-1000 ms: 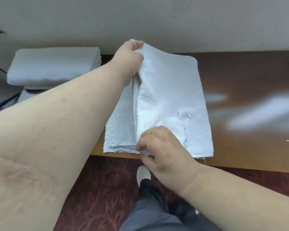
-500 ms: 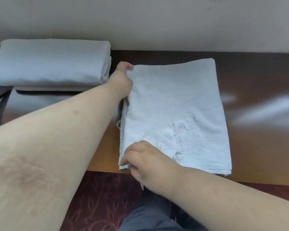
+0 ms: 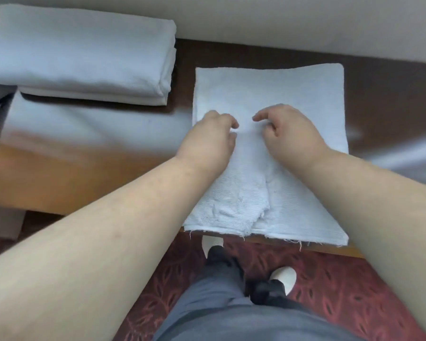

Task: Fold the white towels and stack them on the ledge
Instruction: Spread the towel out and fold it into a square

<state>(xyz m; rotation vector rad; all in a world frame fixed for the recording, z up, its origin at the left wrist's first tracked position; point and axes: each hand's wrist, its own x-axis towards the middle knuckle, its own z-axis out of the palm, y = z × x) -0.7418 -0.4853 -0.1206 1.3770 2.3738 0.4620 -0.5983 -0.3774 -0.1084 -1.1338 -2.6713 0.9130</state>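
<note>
Both our hands are now resting on top of the white towel [image 3: 268, 94], where half a second ago the left was pinching its far left corner and the right its near left corner. We are pressing the left hand [image 3: 208, 141] down on the cloth left of centre, its fingers [image 3: 228, 121] curled loosely inward with nothing gripped between them. We are laying the right hand [image 3: 293, 134] just beside it, and its fingers [image 3: 263, 115] are bent and parted too, touching the towel but clamping none of it. A small gap is showing between the two hands.

We are seeing the towel lying flat and folded on the brown worktop [image 3: 84, 168], its near edge reaching the worktop's front edge, where loose threads are hanging and a torn, frayed patch is showing in the top layer. We are seeing a stack of folded white towels [image 3: 79, 52] sitting to the left, at the back of the worktop against the pale wall [image 3: 280, 20], near the flat towel but not touching it. Below the worktop we are looking at red patterned carpet [image 3: 342, 291], grey trousers [image 3: 219, 303] and light-coloured slippers [image 3: 284, 276].
</note>
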